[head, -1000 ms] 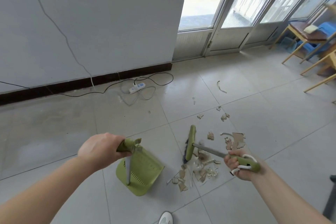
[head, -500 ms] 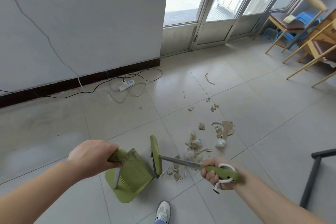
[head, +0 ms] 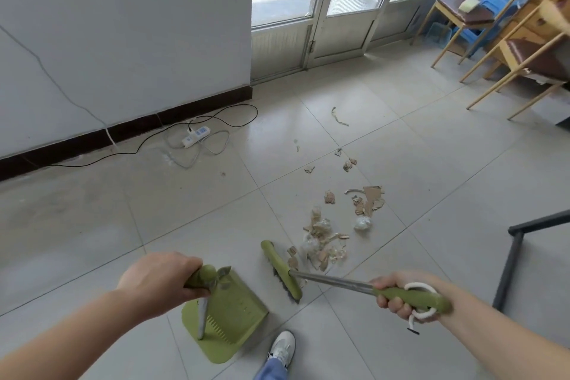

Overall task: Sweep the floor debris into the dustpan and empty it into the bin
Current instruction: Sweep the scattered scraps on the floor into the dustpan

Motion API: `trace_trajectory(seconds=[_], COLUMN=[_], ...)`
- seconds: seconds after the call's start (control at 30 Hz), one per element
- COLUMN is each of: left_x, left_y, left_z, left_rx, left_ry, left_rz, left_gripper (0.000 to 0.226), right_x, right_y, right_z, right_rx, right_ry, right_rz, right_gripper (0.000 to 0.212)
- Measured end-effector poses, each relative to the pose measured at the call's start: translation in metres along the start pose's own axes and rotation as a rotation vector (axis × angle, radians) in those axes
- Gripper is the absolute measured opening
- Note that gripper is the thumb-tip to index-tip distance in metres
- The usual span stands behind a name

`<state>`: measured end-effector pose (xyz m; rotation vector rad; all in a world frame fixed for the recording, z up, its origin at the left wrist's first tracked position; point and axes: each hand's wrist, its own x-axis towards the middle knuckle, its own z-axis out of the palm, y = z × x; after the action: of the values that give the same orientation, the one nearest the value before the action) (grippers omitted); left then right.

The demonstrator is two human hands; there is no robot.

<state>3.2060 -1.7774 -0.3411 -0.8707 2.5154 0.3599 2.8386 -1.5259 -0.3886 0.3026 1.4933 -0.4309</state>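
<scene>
My left hand (head: 157,281) grips the green top of the dustpan's upright handle. The green dustpan (head: 229,322) stands on the tiled floor just below it, its mouth facing right. My right hand (head: 398,295) grips the green handle of the broom. The broom head (head: 281,270) rests on the floor right beside the dustpan's mouth. A pile of debris (head: 322,245), torn cardboard and crumpled plastic, lies just right of the broom head. More scraps (head: 368,200) are scattered farther off. No bin is in view.
A power strip (head: 196,136) with loose cables lies by the wall at the back. Wooden chairs (head: 509,49) stand at the far right, and a dark metal frame (head: 512,256) stands close on the right. My shoe (head: 282,348) is beside the dustpan.
The broom head swept left from the debris pile to the dustpan's mouth, then drew back slightly. The camera view drifted right, bringing the chairs and metal frame into sight.
</scene>
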Motion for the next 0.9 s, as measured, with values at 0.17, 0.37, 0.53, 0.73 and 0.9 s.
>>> trace_trajectory(seconds=[0.17, 0.37, 0.53, 0.73, 0.9], left_x=[0.018, 0.049, 0.077, 0.105, 0.121], left_y=[0.021, 0.043, 0.060, 0.074, 0.078], left_z=[-0.006, -0.019, -0.033, -0.052, -0.067], left_rx=[0.028, 0.054, 0.060, 0.076, 0.068], left_ry=[-0.004, -0.003, 0.002, 0.034, 0.097], left_rz=[0.018, 0.023, 0.032, 0.037, 0.040], left_gripper=[0.041, 0.042, 0.047, 0.043, 0.042], right_x=[-0.003, 0.006, 0.012, 0.006, -0.001], right_y=[-0.022, -0.064, -0.089, -0.088, -0.084], right_z=[-0.050, -0.097, -0.120, -0.123, -0.110], right_rx=[0.006, -0.044, -0.028, 0.054, 0.153], right_ry=[0.073, 0.132, 0.130, 0.144, 0.080], right_rz=[-0.073, -0.083, -0.099, -0.173, -0.191], right_gripper=[0.018, 0.021, 0.013, 0.013, 0.008])
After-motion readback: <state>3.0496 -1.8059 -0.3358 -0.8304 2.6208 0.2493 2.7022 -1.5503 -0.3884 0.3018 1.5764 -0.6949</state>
